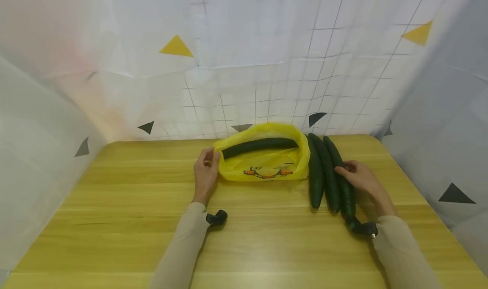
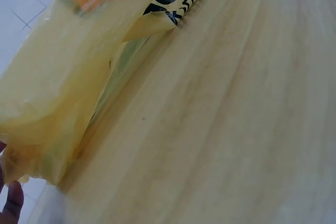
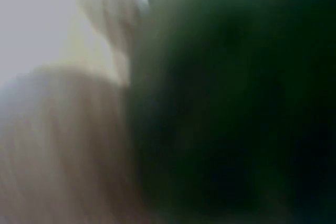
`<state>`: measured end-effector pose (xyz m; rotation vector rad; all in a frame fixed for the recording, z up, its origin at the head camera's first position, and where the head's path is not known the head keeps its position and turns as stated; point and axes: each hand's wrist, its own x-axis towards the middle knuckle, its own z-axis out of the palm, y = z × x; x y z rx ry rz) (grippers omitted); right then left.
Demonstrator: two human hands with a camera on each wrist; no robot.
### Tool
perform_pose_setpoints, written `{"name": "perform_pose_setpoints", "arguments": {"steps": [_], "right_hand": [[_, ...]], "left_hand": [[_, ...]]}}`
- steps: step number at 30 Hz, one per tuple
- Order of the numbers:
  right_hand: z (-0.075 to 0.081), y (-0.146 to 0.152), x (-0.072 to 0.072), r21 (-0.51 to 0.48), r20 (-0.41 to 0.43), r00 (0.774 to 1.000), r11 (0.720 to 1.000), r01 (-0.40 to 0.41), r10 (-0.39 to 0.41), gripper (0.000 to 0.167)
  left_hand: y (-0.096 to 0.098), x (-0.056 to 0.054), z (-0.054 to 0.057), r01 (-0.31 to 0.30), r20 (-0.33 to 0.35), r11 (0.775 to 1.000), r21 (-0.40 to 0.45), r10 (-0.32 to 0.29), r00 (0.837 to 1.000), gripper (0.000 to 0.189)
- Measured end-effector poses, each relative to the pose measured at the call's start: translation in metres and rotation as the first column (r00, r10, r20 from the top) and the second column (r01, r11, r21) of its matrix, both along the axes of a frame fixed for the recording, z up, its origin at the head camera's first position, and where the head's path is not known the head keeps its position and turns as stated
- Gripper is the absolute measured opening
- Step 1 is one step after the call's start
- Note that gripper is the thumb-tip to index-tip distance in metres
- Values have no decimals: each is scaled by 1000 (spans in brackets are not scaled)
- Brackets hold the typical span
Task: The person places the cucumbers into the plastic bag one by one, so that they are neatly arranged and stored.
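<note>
A yellow plastic bag (image 1: 263, 174) lies with its mouth open toward me, a cucumber (image 1: 263, 145) lying lengthwise inside. My left hand (image 1: 206, 174) pinches the bag's left edge between thumb and fingers; the left wrist view shows the bag's printed side (image 2: 63, 77) and only some fingertips. Right of the bag, three more cucumbers lie side by side: one nearest the bag (image 1: 315, 174), a middle one (image 1: 328, 174) and an outer one (image 1: 346, 195). My right hand (image 1: 360, 176) grips the outer one from its right side. In the right wrist view that cucumber (image 3: 226, 103) is a large dark blur.
The wooden table (image 1: 259, 246) reaches back to a white sheet (image 1: 244, 85) with printed triangles and grid lines. More sheeting hangs at the left and right sides. A small black camera sits on each wrist, the right one close against the outer cucumber's near end.
</note>
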<state>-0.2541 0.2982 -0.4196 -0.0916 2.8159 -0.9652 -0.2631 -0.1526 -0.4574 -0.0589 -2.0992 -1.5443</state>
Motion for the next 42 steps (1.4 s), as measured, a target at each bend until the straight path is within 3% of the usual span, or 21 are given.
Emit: {"name": "perform_pose_setpoints", "arguments": {"steps": [14,21,25,31,42], "right_hand": [[-9,-2,-2,-48,-63,997,998,43,-46,75],[-18,-10,-4,-87,-81,995,995,44,-51,73],[-23,0,-2,-176,-78,994,982,65,-80,74],[-28,11,2,-231,-112,987,969,89,-117,74],[-26,17,7,-232,-156,975,966,117,-156,71]], "left_hand": [[-6,3,4,-27,38,999,36,25,999,30],[-17,13,2,-74,48,997,22,73,996,33],[-13,10,0,-59,47,998,21,58,997,35],[-7,7,0,-40,59,999,33,38,998,34],[0,4,4,-3,40,999,34,1,999,31]]}}
